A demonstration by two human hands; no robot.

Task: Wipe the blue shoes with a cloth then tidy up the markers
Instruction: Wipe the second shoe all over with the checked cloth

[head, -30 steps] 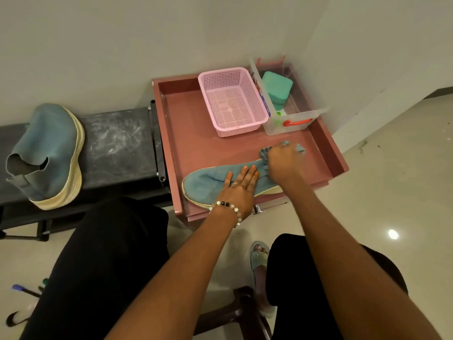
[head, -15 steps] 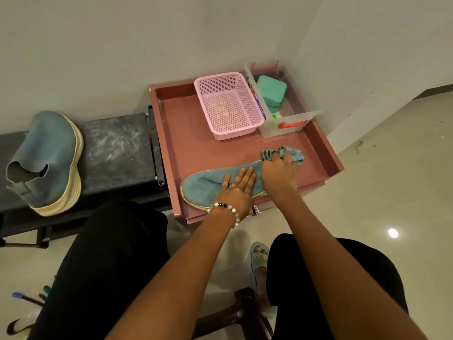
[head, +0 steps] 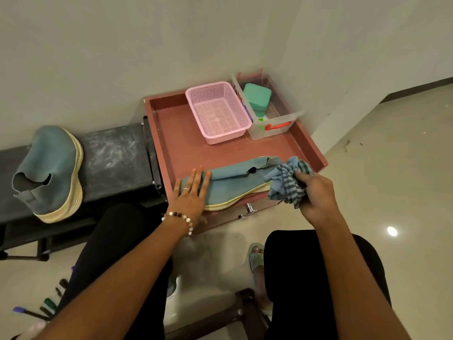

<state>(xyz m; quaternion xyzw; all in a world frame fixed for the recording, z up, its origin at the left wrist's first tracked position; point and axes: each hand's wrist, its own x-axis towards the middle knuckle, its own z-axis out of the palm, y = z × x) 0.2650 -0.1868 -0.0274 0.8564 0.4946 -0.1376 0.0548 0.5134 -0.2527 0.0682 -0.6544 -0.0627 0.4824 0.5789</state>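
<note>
The left hand [head: 190, 193] is laid flat, fingers [head: 198, 176] extended toward 12 o'clock; the right hand [head: 316, 195] is curled tight, forearm stretched from 5 o'clock.

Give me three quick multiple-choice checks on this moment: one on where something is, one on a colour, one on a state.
1. Where is the second blue shoe?
A. On the dark bench
B. In the pink basket
C. On the floor

2. What colour is the box in the clear bin?
A. Red
B. Green
C. Yellow

3. What is the right hand doing?
A. Resting flat and empty
B. Gripping the striped cloth
C. Holding a marker

Answers:
1 A: it lies on the dark bench, left of the red tray.
2 B: the green box shows plainly.
3 B: its fingers curl round the striped cloth.
</note>
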